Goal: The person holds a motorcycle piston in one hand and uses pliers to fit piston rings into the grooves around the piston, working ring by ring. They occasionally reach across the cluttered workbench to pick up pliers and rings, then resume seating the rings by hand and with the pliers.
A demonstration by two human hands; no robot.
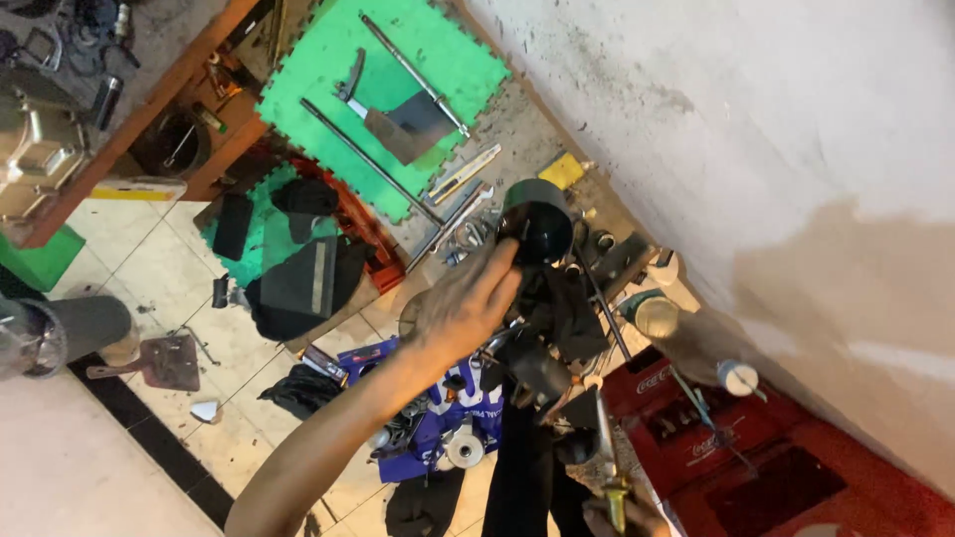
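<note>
Reaching across the cluttered floor, the left hand (463, 303) clamps its fingers (505, 261) on a round black plastic cup (537, 219); right hand (637, 517) finger state cannot be told.

A single head-worn camera looks steeply down on a cluttered workshop floor — the frame is rotated, so the pale wall (756, 149) runs diagonally along the right side; the tiled floor (149, 278) falls to the left; the green foam mat (398, 50) sits far off at the top; the left hand (463, 303) reaches in from below, close to the lens; no second view exists.
</note>
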